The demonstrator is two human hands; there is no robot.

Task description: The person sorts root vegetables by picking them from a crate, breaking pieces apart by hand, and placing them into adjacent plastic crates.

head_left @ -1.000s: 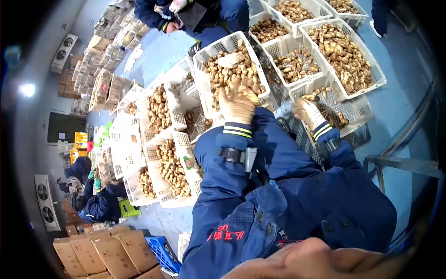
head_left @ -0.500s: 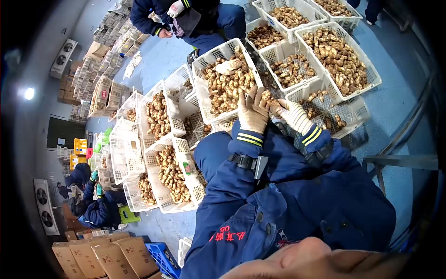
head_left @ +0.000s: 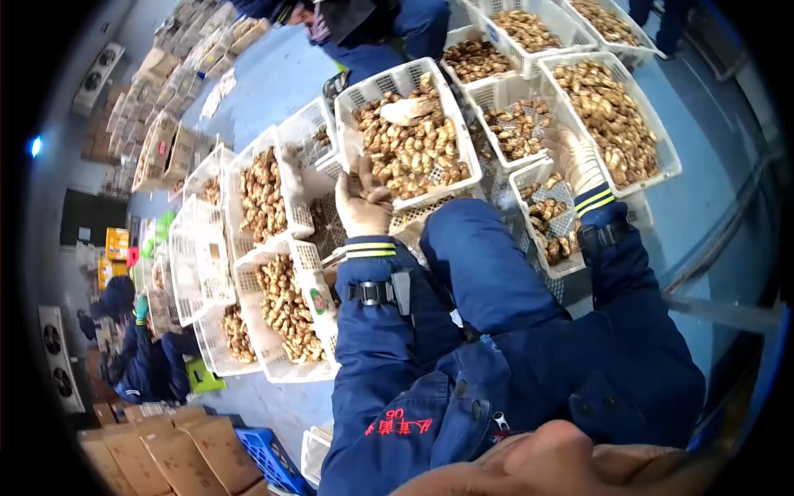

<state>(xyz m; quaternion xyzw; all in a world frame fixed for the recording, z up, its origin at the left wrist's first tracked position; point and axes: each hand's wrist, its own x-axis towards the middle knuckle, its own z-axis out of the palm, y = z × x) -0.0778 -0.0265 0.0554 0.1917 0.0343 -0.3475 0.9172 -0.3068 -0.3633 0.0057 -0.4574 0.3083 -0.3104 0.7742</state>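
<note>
Knobbly brown-and-cream mushrooms fill a white crate (head_left: 471,116) in front of me, with a pale cloth-like item lying on top. My left hand (head_left: 364,202), gloved and dirty at the fingers, is at this crate's near left corner, fingers apart and nothing visible in it. On the right, my right hand (head_left: 575,161) in a striped-cuffed glove reaches between a small crate (head_left: 531,240) holding some mushrooms and a large full crate (head_left: 668,145). Its fingers are blurred, so what they hold, if anything, cannot be made out.
More mushroom crates (head_left: 285,372) stand at left and far right. A person (head_left: 372,33) sits across from me; another (head_left: 149,360) works at far left. Cardboard boxes (head_left: 194,455) and a blue crate (head_left: 269,459) are at lower left. A metal rail (head_left: 719,312) is at right.
My hands, close together around a mushroom half a second ago, have parted: the left went leftward, the right up and rightward. The view has shifted slightly.
</note>
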